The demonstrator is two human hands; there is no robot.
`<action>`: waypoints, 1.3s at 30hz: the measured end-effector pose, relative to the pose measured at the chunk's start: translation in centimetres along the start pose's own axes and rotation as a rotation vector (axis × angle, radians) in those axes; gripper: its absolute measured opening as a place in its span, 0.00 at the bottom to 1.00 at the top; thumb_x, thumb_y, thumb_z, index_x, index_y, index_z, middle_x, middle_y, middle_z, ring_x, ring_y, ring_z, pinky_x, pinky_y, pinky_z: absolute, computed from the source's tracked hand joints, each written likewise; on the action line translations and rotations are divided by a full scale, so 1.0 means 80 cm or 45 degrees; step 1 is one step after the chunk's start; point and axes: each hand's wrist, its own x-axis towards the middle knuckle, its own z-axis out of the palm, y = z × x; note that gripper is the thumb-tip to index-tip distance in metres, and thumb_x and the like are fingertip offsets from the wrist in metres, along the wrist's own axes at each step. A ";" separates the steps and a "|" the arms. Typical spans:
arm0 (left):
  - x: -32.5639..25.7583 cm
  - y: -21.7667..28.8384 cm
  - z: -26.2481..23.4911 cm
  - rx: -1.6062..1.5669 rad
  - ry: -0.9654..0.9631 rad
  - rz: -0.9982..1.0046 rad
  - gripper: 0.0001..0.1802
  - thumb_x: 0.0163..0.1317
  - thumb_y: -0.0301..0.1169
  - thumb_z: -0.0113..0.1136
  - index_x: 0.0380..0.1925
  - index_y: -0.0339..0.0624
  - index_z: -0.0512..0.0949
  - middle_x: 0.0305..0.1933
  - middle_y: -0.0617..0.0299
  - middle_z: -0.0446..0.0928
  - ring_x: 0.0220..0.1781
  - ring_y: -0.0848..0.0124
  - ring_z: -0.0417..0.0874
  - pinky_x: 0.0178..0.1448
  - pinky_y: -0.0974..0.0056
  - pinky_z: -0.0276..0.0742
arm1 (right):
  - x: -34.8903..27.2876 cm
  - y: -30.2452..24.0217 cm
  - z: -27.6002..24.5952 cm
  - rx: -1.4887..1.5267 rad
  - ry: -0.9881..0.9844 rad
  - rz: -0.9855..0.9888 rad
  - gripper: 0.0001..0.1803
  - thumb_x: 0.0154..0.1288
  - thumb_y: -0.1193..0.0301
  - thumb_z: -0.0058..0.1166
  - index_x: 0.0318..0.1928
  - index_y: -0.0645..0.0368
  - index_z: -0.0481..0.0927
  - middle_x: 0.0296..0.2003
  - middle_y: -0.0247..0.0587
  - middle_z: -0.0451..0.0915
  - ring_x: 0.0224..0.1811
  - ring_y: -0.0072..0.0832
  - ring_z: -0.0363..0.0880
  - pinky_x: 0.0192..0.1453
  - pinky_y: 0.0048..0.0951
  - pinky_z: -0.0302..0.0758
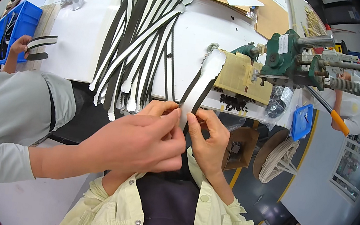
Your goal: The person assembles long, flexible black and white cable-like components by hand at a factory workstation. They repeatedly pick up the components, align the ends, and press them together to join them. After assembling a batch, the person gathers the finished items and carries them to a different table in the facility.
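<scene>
A white strap with dark edges and a scalloped white end (203, 79) stands up between the hands. My right hand (210, 138) is closed, pinching the strap's right edge between thumb and fingers. My left hand (158, 106) is closed at its left edge, its lower part hidden. Another person's hand (153, 143) reaches across from the left, over my left hand, fingertips together at the strap. A pile of similar black-and-white straps (141, 40) lies on the table, just beyond my left hand.
At right, a green lever press (281, 57) with an orange-gripped handle (339, 123) stands by a tan block (238, 77). Small black scraps (235, 102) lie along the table edge. The person's other hand (21, 45) holds dark-and-white strips near a blue bin (25, 19).
</scene>
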 end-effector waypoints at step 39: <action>0.003 -0.008 0.011 -0.003 -0.086 0.052 0.07 0.51 0.19 0.66 0.31 0.34 0.79 0.27 0.58 0.80 0.28 0.70 0.82 0.35 0.69 0.76 | -0.003 0.018 0.004 0.448 -0.113 0.452 0.09 0.65 0.74 0.55 0.41 0.67 0.79 0.33 0.36 0.80 0.35 0.16 0.75 0.41 0.21 0.71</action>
